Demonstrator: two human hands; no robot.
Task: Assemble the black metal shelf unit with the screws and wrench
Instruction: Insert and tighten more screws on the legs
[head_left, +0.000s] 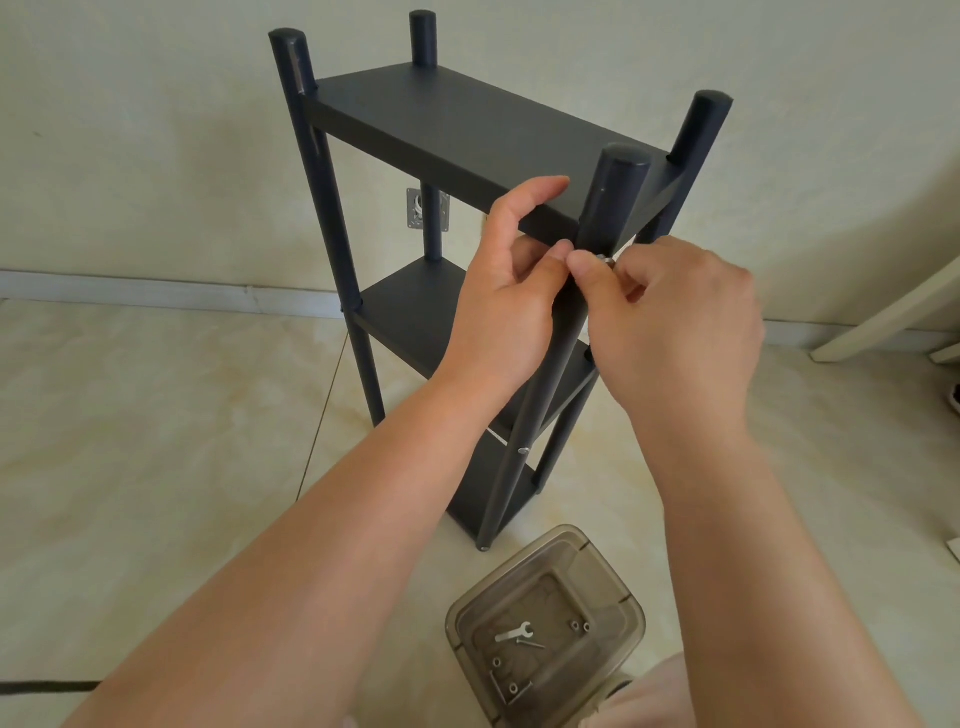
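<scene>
The black metal shelf unit (447, 135) stands upright on the tiled floor, with three shelves and four round posts. My left hand (506, 291) grips the front edge of the top shelf, thumb beside the near right post (610, 208). My right hand (675, 332) pinches a small silver screw (605, 260) against that post just under the top shelf. A second screw head (524, 451) shows lower on the same post. A small silver wrench (514, 634) lies in the plastic container (615, 587) below.
The brownish clear container sits on the floor near my knees and holds several nuts (579, 626) and screws. A wall socket plate (427, 209) is behind the shelf. A white furniture leg (883, 322) slants at the right. A dark cable (47, 687) lies at lower left.
</scene>
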